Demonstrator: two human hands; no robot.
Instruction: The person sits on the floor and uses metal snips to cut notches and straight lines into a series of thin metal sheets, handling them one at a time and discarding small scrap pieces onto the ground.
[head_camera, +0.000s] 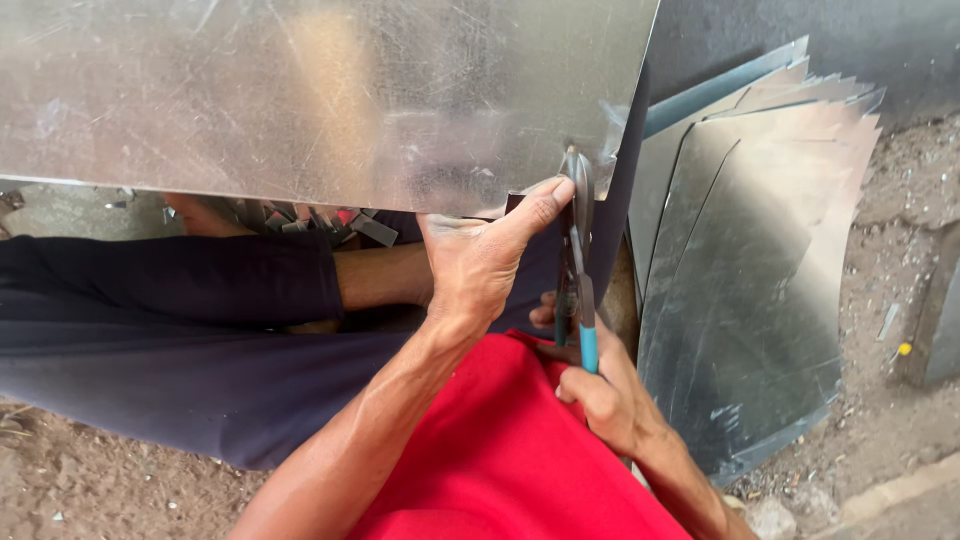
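A large shiny metal sheet (300, 95) lies across my lap and fills the top of the view. My left hand (480, 260) grips its near edge, thumb pressed up beside the cut. My right hand (605, 395) is closed around the blue-tipped handles of metal snips (578, 260), whose blades bite into the sheet's lower right edge. I sit cross-legged in dark trousers and a red shirt.
A fanned stack of cut metal sheets (750, 270) leans on the dirt floor to the right. Small metal offcuts (340, 222) lie near my foot under the sheet. Dusty ground (900, 300) with debris surrounds me.
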